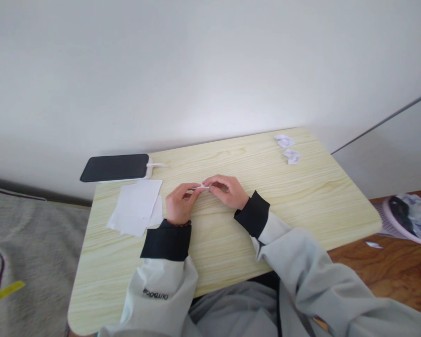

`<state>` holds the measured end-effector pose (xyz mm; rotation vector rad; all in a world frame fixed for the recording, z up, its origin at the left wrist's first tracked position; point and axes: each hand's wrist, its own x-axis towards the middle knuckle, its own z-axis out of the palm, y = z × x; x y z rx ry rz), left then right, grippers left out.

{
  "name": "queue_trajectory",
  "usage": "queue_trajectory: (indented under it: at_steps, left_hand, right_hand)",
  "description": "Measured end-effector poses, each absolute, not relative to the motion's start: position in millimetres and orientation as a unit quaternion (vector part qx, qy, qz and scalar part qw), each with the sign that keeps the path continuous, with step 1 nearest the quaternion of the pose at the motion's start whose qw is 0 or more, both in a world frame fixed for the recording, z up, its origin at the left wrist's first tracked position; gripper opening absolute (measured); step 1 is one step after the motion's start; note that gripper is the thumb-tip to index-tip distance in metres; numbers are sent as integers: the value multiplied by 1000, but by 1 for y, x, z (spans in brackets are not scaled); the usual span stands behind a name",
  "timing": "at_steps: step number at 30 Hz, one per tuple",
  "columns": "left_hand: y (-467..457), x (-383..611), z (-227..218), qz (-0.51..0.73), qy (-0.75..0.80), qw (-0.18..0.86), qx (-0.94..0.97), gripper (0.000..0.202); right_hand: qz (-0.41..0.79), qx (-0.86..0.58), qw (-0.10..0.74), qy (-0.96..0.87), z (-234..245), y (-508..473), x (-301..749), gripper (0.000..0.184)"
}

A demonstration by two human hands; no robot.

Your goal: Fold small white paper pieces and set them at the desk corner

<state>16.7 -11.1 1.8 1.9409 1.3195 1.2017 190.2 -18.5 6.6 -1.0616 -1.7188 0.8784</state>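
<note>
My left hand (pixel 178 203) and my right hand (pixel 226 189) meet over the middle of a light wooden table (pixel 301 206). Both pinch a small white folded paper piece (pixel 200 187) between their fingertips, just above the tabletop. The fingers of both hands are curled closed around it. A loose stack of white paper squares (pixel 136 206) lies to the left of my left hand.
A black phone (pixel 115 167) with a white cable plugged in rests at the table's far left edge. Several small folded paper pieces (pixel 287 149) sit at the far right corner. A pink basket (pixel 407 217) stands on the wooden floor to the right.
</note>
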Motion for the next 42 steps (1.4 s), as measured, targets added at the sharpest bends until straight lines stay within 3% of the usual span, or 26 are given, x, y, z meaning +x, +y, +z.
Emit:
queue_trajectory:
  at_steps: [8, 19, 42]
  left_hand:
    - [-15, 17, 4, 432, 471, 229, 734, 19]
    - [-16, 18, 9, 403, 449, 156, 782, 10]
    - [-18, 19, 13, 399, 503, 188, 743, 9]
  right_hand:
    - [241, -430, 460, -738, 1, -19, 187, 13]
    - [180, -434, 392, -791, 0, -22, 187, 16]
    - [223, -448, 443, -744, 2, -22, 188, 11]
